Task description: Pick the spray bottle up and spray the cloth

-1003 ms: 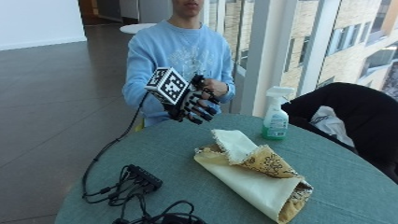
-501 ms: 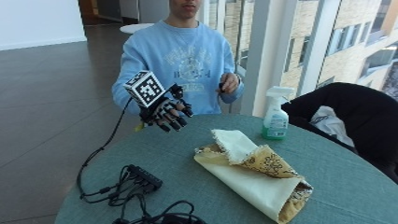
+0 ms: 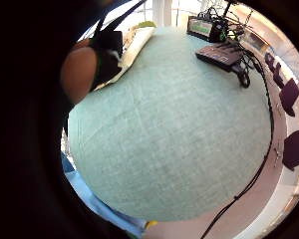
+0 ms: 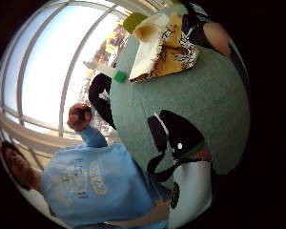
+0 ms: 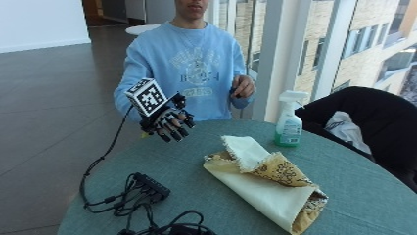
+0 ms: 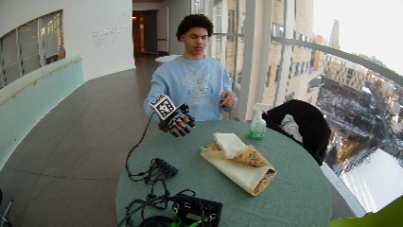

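Risk lies in the long reach: the gloved right hand (image 5: pixel 171 123) hovers with fingers spread and holding nothing over the table's (image 5: pixel 196 196) near-left part, well apart from the spray bottle (image 5: pixel 289 119) standing far right beyond the folded cloth (image 5: pixel 267 183), so a hurried sideways grab could topple it.

A round table covered in teal-green fabric (image 5: pixel 365 196) fills the lower frame, carrying a folded cream and yellow patterned cloth (image 5: pixel 270 183) at centre right, a green spray bottle with a white trigger head (image 5: pixel 289 120) behind it, and a black box with tangled cables (image 5: pixel 147 191) at lower left.
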Tool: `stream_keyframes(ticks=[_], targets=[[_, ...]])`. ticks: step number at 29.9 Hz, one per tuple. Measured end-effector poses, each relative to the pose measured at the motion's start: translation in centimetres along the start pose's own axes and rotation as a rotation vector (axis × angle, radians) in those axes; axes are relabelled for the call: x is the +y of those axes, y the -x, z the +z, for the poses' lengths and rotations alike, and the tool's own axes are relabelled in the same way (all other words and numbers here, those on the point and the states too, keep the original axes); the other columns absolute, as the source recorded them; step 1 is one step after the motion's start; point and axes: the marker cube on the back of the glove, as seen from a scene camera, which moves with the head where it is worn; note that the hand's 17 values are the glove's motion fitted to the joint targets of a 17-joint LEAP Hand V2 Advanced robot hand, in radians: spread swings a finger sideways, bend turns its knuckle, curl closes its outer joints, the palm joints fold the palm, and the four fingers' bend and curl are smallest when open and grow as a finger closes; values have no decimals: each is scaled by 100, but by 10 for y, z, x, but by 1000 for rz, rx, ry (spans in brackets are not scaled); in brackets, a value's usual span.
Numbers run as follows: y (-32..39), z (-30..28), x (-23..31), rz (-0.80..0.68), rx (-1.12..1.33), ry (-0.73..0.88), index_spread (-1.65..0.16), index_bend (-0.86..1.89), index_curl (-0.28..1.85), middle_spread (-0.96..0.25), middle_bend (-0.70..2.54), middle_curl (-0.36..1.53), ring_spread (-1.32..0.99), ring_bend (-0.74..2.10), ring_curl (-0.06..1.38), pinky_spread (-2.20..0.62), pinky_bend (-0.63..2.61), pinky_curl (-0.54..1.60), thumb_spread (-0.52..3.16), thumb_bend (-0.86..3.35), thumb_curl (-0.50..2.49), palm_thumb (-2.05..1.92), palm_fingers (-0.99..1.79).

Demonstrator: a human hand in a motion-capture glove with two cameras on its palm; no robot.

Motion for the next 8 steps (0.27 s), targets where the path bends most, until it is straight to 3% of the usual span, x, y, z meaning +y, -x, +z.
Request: stream_keyframes(ticks=[8], targets=[[0, 0, 1, 3, 0, 2, -34, 15, 29, -9, 20, 42, -2, 23, 34, 18, 20, 35, 109, -2, 33, 70, 76]])
